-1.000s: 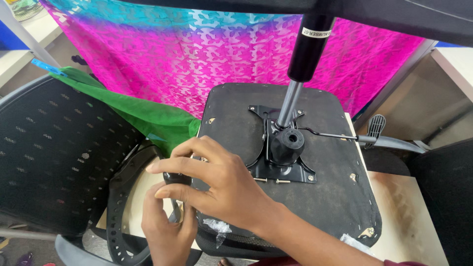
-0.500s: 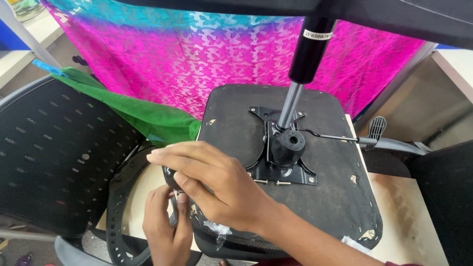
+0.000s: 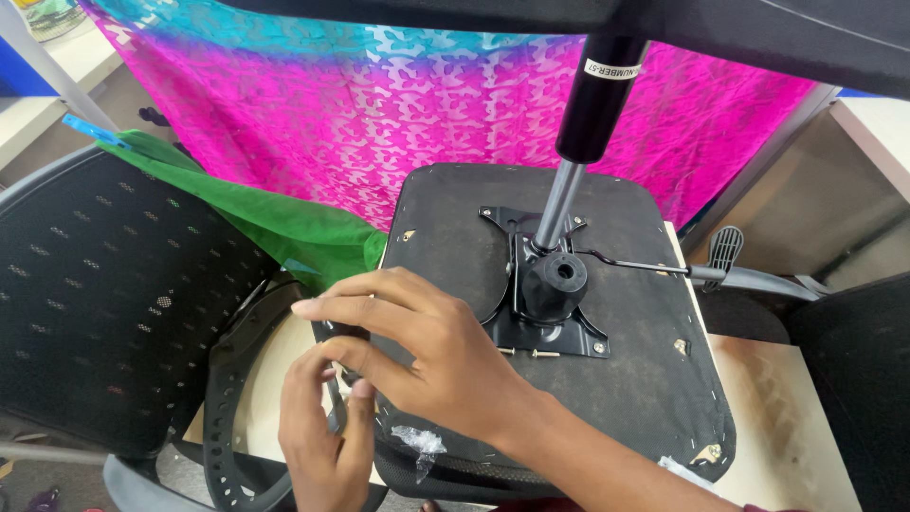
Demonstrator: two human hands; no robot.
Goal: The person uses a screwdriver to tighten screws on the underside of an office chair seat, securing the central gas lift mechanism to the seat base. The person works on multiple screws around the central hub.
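Note:
An upturned black chair seat (image 3: 626,379) lies on a table, its underside up, with a black metal mechanism plate (image 3: 555,322) and a gas lift cylinder (image 3: 583,142) rising from it. My right hand (image 3: 427,356) rests on the seat's left edge, fingers curled over a black part there. My left hand (image 3: 322,441) sits just below it at the seat's front left corner, fingers pinched on something small that I cannot make out. A black armrest loop (image 3: 227,417) curves beside both hands.
A perforated black chair back (image 3: 104,303) stands at the left. Green cloth (image 3: 275,223) and pink and blue patterned cloth (image 3: 379,104) hang behind. A lever with a black paddle (image 3: 725,261) sticks out right. Two loose screws (image 3: 531,353) lie on the seat.
My right hand has slid slightly left along the seat edge and lowered. My left hand has risen to meet it at the corner.

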